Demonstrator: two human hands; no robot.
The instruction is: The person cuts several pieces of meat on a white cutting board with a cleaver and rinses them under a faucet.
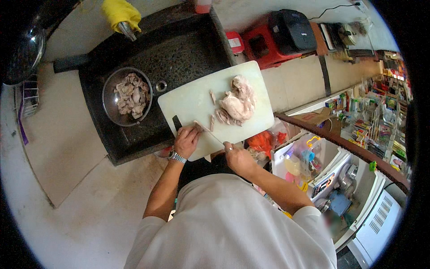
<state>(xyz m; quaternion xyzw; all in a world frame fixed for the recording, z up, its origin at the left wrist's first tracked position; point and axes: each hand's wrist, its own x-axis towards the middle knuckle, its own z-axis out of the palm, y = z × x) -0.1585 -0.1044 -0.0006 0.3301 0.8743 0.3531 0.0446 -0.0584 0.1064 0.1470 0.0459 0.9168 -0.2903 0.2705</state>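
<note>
A white cutting board [188, 97] lies at a slant across the near right part of a dark stone sink. At its near edge my left hand [186, 141], with a metal watch on the wrist, presses a small piece of pale meat [201, 125] under its fingertips. My right hand [240, 159] grips a knife [215, 137], its thin blade pointing left to that piece; the handle is hidden in my fist. Farther up the board rests a large folded lump of pale meat [238, 106]. Two loose strips, one far [213, 97] and one near [212, 122], lie left of it.
Left of the board, a round bowl [104, 97] of cut meat pieces [132, 94] stands in the sink [181, 47]. A yellow cloth [121, 15] wraps the tap. To the right are a red and black appliance [292, 32], a red plastic bag [262, 143] and bins of kitchenware [346, 180].
</note>
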